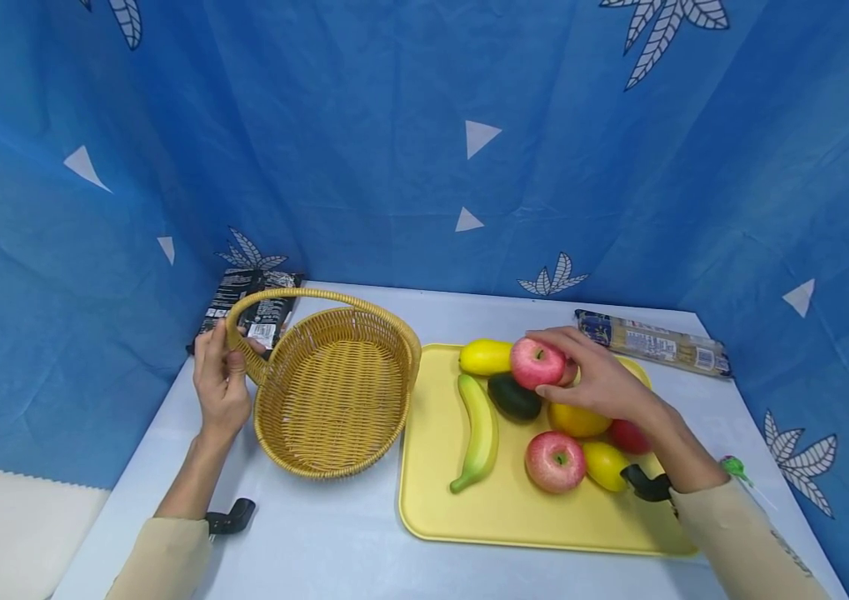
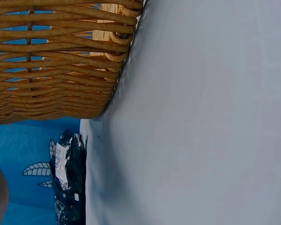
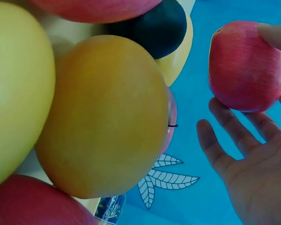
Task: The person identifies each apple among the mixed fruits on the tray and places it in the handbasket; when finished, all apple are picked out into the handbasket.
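My left hand [image 1: 223, 392] grips the arched handle of an empty woven basket [image 1: 345, 400] at its left end. The basket's inside faces up, and its underside is close to the table in the left wrist view. Over the back of the yellow tray [image 1: 469, 517], my right hand [image 1: 596, 375] pinches a red apple [image 1: 535, 363] between thumb and fingers, and the right wrist view shows this apple [image 3: 246, 65] lifted above the fruit. Below lie a dark green avocado [image 1: 514, 398], an orange [image 1: 577, 420] and a second apple [image 1: 555, 462].
Also on the tray are a banana [image 1: 479, 433], a yellow fruit [image 1: 486, 357], a lemon [image 1: 605, 465] and a red fruit [image 1: 628, 437]. A black packet [image 1: 237, 292] lies behind the basket. A long clear packet [image 1: 660, 342] is at the back right, before the blue curtain [image 1: 424, 150].
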